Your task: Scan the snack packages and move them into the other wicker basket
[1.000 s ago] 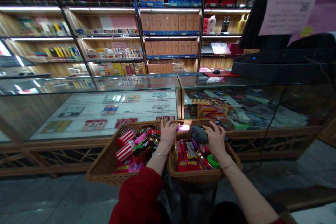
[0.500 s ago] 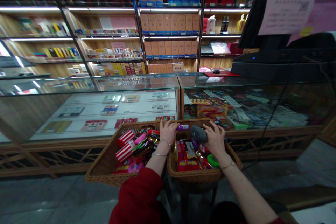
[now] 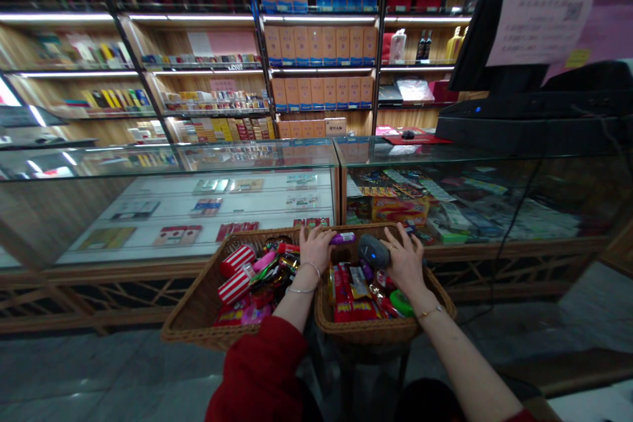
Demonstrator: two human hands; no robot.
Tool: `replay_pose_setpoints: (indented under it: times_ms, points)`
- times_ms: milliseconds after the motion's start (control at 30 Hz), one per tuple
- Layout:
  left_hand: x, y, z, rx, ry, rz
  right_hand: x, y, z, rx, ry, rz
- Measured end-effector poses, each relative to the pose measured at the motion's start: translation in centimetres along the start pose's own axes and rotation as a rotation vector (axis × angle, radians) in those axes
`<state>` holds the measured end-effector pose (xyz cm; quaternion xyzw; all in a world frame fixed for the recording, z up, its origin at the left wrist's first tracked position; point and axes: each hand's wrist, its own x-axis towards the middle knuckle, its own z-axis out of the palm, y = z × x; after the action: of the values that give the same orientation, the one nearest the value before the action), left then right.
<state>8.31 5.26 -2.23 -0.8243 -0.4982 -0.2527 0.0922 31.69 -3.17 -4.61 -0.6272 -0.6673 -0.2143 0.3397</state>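
Note:
My left hand [image 3: 316,249] holds a small purple item [image 3: 343,238] at its fingertips, over the inner rims of two wicker baskets. My right hand [image 3: 405,260] is wrapped round a dark grey handheld scanner [image 3: 374,252], which shows a blue light and points toward the purple item. The left basket [image 3: 182,316] holds red-and-white striped packs [image 3: 235,283] and mixed bright packets. In the right basket [image 3: 366,335] lie red packets [image 3: 353,310] and a green ring-shaped item [image 3: 401,303].
A glass display counter [image 3: 257,161] stands behind the baskets. A monitor [image 3: 477,46] on a black base is at the right, with a cable [image 3: 514,224] hanging down. Shelves of boxes [image 3: 321,46] line the back.
A blue light has come on at the scanner. Both hands have barely shifted, and the purple item remains at my left fingertips.

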Motion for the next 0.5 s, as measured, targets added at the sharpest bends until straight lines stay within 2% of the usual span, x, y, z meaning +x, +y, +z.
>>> replay_pose_setpoints:
  times_ms: [333,500]
  points:
    - [-0.11,-0.03,-0.33,-0.001,-0.03,-0.068,0.01,-0.06,-0.04,0.007,0.002,0.006]
    - [-0.17,-0.02,-0.55,0.02,-0.029,-0.059,0.0,0.06,0.2,0.019,0.003,0.009]
